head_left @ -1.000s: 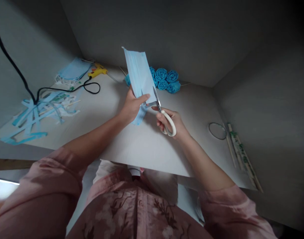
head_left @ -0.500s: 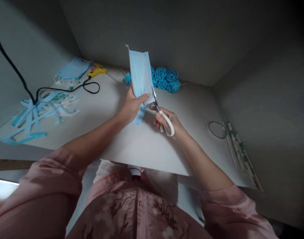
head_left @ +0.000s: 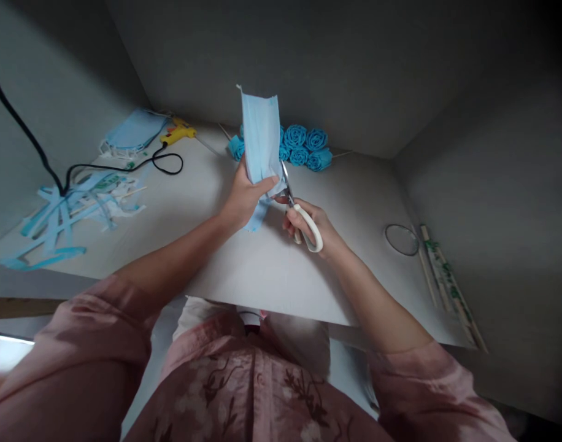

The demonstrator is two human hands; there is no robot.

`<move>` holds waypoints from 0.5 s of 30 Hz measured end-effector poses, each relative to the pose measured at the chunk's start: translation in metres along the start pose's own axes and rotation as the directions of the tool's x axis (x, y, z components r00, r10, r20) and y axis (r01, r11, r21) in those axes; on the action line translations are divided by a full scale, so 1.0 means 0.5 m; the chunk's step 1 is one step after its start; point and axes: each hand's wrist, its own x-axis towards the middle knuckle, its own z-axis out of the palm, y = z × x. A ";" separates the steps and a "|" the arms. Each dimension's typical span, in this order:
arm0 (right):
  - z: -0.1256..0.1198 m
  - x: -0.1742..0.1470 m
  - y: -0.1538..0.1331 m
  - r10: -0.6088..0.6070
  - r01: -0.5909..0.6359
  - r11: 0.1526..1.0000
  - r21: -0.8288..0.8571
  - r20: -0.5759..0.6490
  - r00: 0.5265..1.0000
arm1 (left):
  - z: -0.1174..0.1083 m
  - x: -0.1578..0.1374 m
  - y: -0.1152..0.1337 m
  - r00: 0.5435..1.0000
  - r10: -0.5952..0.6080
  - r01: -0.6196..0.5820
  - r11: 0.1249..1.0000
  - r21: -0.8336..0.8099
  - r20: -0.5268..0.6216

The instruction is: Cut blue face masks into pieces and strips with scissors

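Upright above the table, a light blue face mask (head_left: 261, 132) is pinched in my left hand (head_left: 245, 195), the thumb lying across its lower part. A piece of the same blue material hangs below that hand. My right hand (head_left: 313, 224) is wrapped round the white handles of a pair of scissors (head_left: 308, 228). Their metal blades point up and away, at the lower right edge of the mask. Behind the mask lies a bunch of blue rolled flowers (head_left: 306, 146), partly hidden by it.
Back left hold a stack of blue masks (head_left: 136, 130) and a yellow glue gun (head_left: 178, 131) with a black cable (head_left: 88, 164). Cut blue strips (head_left: 62, 215) are scattered at the left. Toward the right lie a ring (head_left: 401, 239) and several sticks (head_left: 449, 279). Walls enclose the table.
The mask has shifted very slightly to the right, and the scissor blades sit a little differently at its edge. Both hands keep their hold.
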 end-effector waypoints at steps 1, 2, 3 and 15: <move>0.000 0.000 0.000 -0.004 0.004 1.000 -0.001 0.003 1.000 | 0.000 0.000 -0.001 1.000 0.011 -0.011 1.000 0.007 -0.005; -0.001 0.000 0.001 -0.007 0.007 1.000 -0.001 0.005 1.000 | 0.000 0.000 -0.001 1.000 0.016 -0.016 1.000 0.012 -0.013; -0.001 0.001 0.002 -0.009 0.009 1.000 0.000 0.005 1.000 | 0.000 0.000 0.000 1.000 0.020 -0.020 1.000 0.012 -0.023; -0.002 0.001 0.012 -0.028 0.028 1.000 0.011 0.040 0.999 | 0.004 -0.003 0.015 0.998 0.007 -0.008 1.000 -0.017 -0.063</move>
